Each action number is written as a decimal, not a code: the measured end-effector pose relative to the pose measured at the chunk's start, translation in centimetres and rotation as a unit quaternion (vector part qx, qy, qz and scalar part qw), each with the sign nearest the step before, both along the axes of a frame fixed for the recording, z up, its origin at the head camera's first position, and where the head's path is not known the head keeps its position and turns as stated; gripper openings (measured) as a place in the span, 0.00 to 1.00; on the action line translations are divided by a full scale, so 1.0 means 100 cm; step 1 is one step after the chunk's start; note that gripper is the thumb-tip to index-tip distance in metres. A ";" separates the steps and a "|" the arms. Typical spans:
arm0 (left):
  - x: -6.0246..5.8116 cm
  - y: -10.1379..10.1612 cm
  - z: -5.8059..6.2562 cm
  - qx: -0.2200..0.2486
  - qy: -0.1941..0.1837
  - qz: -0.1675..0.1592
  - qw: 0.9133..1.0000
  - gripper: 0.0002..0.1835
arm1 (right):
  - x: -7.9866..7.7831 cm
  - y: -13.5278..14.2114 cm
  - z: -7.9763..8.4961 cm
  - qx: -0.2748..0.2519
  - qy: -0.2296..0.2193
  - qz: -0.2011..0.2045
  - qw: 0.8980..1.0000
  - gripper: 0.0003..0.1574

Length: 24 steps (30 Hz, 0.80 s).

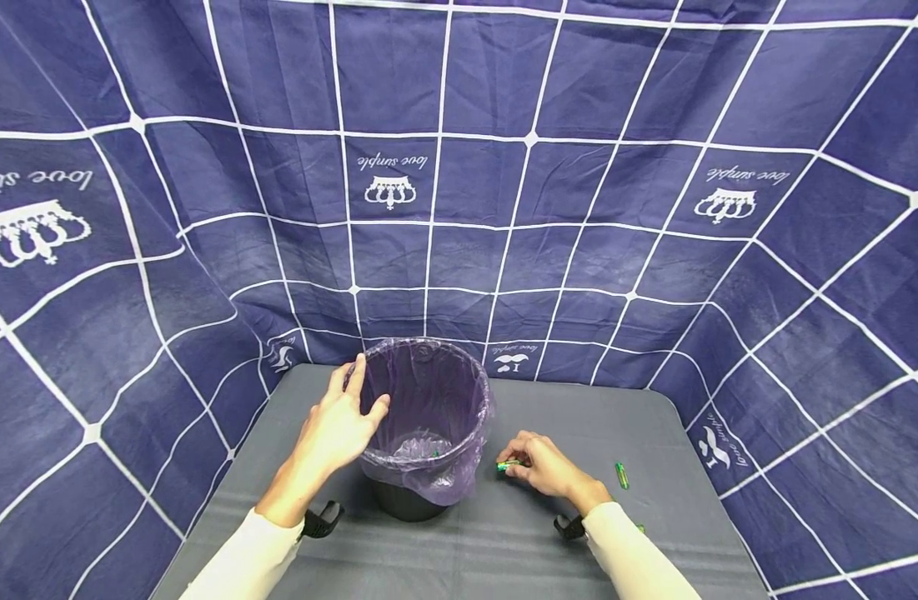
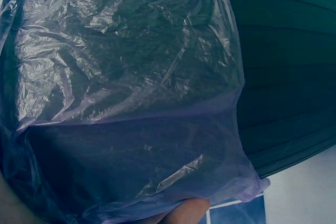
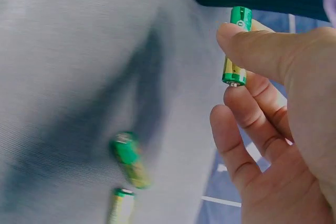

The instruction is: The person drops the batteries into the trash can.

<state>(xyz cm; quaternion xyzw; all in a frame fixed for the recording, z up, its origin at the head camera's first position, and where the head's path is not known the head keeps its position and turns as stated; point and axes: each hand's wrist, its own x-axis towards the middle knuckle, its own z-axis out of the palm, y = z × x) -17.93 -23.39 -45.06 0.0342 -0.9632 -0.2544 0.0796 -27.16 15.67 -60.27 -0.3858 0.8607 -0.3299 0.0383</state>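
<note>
My right hand [image 1: 541,465] pinches a green and gold battery [image 3: 233,73] between thumb and fingers, just right of the bin. The other fingers are spread loosely in the right wrist view. My left hand [image 1: 341,425] touches the left rim of a black trash bin [image 1: 408,502], its fingers fairly straight and its thumb over the opening. A translucent purple trash bag [image 1: 466,482] lines the bin and folds down over the outside. Deep inside the bag shows a small green thing [image 1: 436,454]. In the left wrist view, the bag [image 2: 131,93] covers much of the ribbed bin wall [image 2: 294,72].
Another battery [image 1: 622,476] lies on the grey table [image 1: 579,408] to the right. One more battery [image 1: 640,527] is partly hidden behind my right sleeve. Blue cloth [image 1: 474,258] with white lines hangs behind and along both sides.
</note>
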 end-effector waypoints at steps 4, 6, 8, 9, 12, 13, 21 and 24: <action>0.001 0.000 0.000 0.002 -0.005 0.002 1.000 0.49 | -0.005 0.001 0.019 -0.004 0.028 -0.004 1.000 0.11; 0.000 0.000 0.000 0.003 -0.005 0.002 1.000 0.49 | -0.008 0.002 0.029 -0.005 0.045 -0.006 0.999 0.11; 0.000 -0.001 0.001 0.004 -0.005 0.003 1.000 0.49 | -0.010 0.002 0.038 -0.009 0.056 -0.009 0.998 0.11; 0.000 -0.001 0.001 0.005 -0.005 0.003 1.000 0.49 | -0.012 0.002 0.043 -0.010 0.062 -0.009 0.998 0.11; 0.000 -0.001 0.001 0.005 -0.004 0.004 1.000 0.49 | -0.015 0.003 0.059 -0.011 0.075 -0.007 0.997 0.11; 0.001 -0.002 0.001 0.005 -0.004 0.005 1.000 0.49 | -0.015 0.002 0.064 -0.008 0.079 -0.007 0.997 0.11; 0.003 0.000 0.001 0.001 -0.001 0.004 1.000 0.49 | -0.017 -0.001 0.110 -0.008 0.094 -0.015 0.995 0.11; 0.004 0.001 0.000 0.004 -0.001 0.006 1.000 0.49 | -0.018 -0.003 0.125 -0.018 0.110 -0.014 0.994 0.11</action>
